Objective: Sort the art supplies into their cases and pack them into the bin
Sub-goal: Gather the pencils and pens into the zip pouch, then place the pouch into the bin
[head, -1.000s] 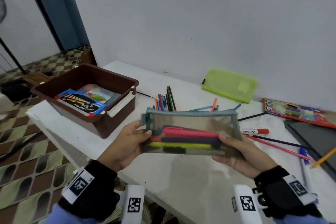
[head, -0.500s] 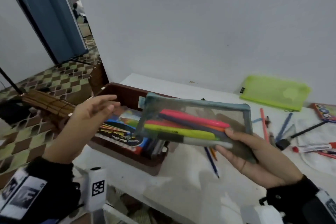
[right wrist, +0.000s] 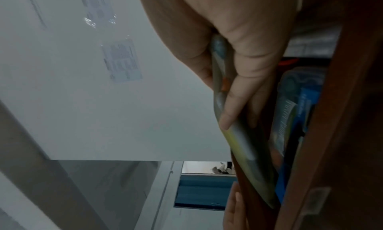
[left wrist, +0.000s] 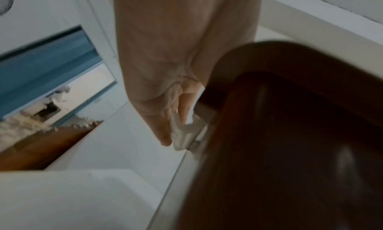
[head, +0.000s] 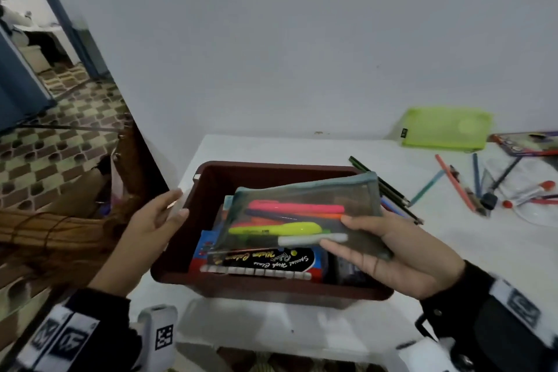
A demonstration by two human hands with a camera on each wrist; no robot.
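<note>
head view: the right hand (head: 401,254) holds a grey mesh pencil case (head: 305,214) by its right end, thumb on top and fingers beneath, pinching it flat. the case sits tilted over the open brown bin (head: 265,288), its left end lower and inside the bin's outline. through the mesh show a pink highlighter (head: 297,208), a yellow-green highlighter (head: 276,229) and a grey marker (head: 311,240). below the case, inside the bin, lies a blue and black box of colours (head: 262,263) with script lettering.

the left hand (head: 151,228) is at the bin's left wall, fingers straight and loosely spread, gripping nothing. in the left wrist view the fingertips (left wrist: 165,135) reach a pale latch (left wrist: 186,135) on the bin's side; whether they press it cannot be told through the blur.

right wrist view: the case is seen edge-on, clamped between thumb and fingers (right wrist: 234,105), with the boxes in the bin just beyond it.

the bin stands at the left end of a white table (head: 453,251). right of the bin lie loose pencils and pens (head: 453,187), some touching its right wall. a lime green pouch (head: 447,130) leans at the wall behind them, and a colourful flat pack (head: 525,145) lies at the far right.
</note>
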